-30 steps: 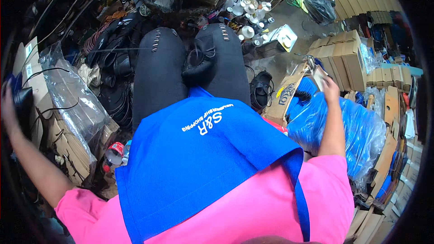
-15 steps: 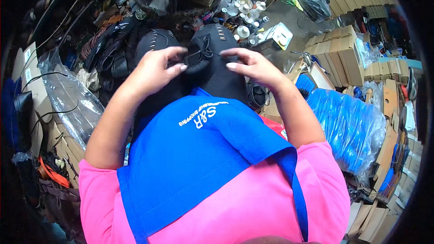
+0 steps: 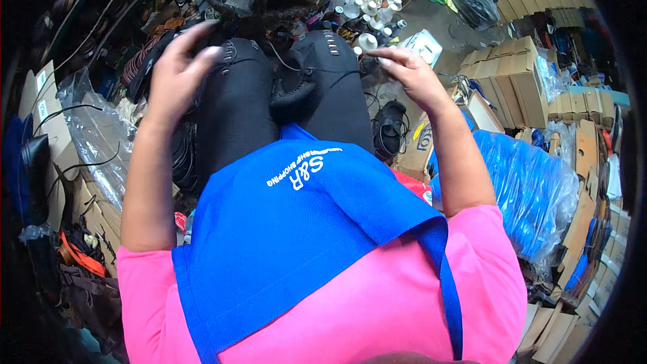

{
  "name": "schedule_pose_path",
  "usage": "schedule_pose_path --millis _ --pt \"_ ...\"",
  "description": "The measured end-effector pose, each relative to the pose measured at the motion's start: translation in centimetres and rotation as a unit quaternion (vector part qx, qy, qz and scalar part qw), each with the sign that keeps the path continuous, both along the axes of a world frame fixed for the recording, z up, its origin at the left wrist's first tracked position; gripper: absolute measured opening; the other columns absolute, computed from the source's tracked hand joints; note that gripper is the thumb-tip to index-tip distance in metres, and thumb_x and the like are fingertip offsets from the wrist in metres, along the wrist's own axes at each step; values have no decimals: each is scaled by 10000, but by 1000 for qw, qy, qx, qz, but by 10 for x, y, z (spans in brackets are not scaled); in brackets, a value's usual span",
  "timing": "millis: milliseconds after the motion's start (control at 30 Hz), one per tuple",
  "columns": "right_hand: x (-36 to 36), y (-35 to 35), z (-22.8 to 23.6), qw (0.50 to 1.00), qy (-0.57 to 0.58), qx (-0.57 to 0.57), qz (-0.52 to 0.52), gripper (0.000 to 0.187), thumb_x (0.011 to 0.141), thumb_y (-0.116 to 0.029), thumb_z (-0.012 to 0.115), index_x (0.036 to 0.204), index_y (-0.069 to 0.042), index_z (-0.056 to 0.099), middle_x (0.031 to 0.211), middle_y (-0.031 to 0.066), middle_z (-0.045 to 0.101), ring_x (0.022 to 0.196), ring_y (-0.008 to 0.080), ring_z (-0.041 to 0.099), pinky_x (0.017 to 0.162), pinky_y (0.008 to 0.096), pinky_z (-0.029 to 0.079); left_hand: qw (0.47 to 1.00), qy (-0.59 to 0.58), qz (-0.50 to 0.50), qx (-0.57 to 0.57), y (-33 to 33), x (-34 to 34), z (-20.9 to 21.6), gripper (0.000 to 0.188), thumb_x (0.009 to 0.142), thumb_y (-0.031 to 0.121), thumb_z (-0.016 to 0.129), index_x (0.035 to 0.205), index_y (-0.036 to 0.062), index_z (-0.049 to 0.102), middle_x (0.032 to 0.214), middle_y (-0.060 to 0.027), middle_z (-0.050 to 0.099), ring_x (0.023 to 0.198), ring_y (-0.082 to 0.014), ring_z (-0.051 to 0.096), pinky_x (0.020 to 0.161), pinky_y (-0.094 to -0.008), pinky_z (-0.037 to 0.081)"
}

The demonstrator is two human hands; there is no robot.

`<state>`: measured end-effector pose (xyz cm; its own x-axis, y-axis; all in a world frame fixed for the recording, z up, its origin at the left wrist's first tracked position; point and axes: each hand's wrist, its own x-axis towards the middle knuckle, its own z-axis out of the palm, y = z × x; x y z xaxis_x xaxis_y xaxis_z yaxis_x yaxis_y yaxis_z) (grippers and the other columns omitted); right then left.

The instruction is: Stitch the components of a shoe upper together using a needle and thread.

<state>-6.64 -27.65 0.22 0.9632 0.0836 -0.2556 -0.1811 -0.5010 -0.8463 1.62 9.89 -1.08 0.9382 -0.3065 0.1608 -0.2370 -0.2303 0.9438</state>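
Between my black-clad knees sits a black stitched piece (image 3: 294, 87) with a thick rolled edge, like a shoe collar. A thin black cord (image 3: 337, 74) runs from it across my right knee toward my right hand (image 3: 412, 77), whose thumb and forefinger are pinched together on it. Beyond the left knee, my left hand (image 3: 178, 71) is raised and smeared by motion. Its forefinger and thumb look apart, and whether it grips a cord end is unclear. Another loose strand curls up from the piece between the knees.
White-capped bottles (image 3: 371, 10) crowd the floor ahead. Cardboard boxes (image 3: 502, 81) and a blue plastic-wrapped bundle (image 3: 522, 192) stand at right. A black corded shoe part (image 3: 389, 128) lies beside my right leg. Clear plastic sheeting (image 3: 94, 135) and cardboard are at left.
Both hands have moved apart and away from the black piece, the left up and leftward, the right outward. The cord over the right knee is now drawn out longer.
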Motion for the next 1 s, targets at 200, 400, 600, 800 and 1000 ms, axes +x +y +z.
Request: schedule_pose_path --millis 200,400,600,800,1000 --pt "39 57 20 960 -182 -133 167 108 778 -93 689 881 -60 680 818 40 611 770 141 569 709 290 464 964 -24 -221 145 -82 9 6 300 784 126 707 1055 21 632 1069 -96 608 1023 -159 560 904 -303 437" --pt "49 55 16 940 -201 -181 209 112 739 -129 694 851 -136 701 826 57 616 819 220 627 742 328 502 932 134 -312 124 -93 27 -9 215 792 148 720 935 10 640 887 -34 612 834 -120 565 782 -265 455" --pt "39 59 0 956 -171 -96 217 147 720 -91 711 863 -123 697 822 63 595 798 211 612 718 321 498 909 250 -333 -5 -93 26 -20 208 797 154 709 949 19 665 836 -12 631 841 -94 558 810 -264 443" --pt "17 62 -7 954 -234 -109 156 160 755 -45 699 901 -111 701 804 42 577 744 171 592 673 285 477 880 281 -383 2 -87 28 -22 334 827 169 662 1119 7 649 897 3 588 880 -102 542 847 -250 407" --pt "16 68 17 913 -248 -231 228 251 730 -2 632 942 -122 692 811 75 559 781 261 574 692 358 477 880 234 -411 50 -91 30 -23 366 841 154 634 1170 -7 615 928 -11 555 905 -121 521 841 -256 401"
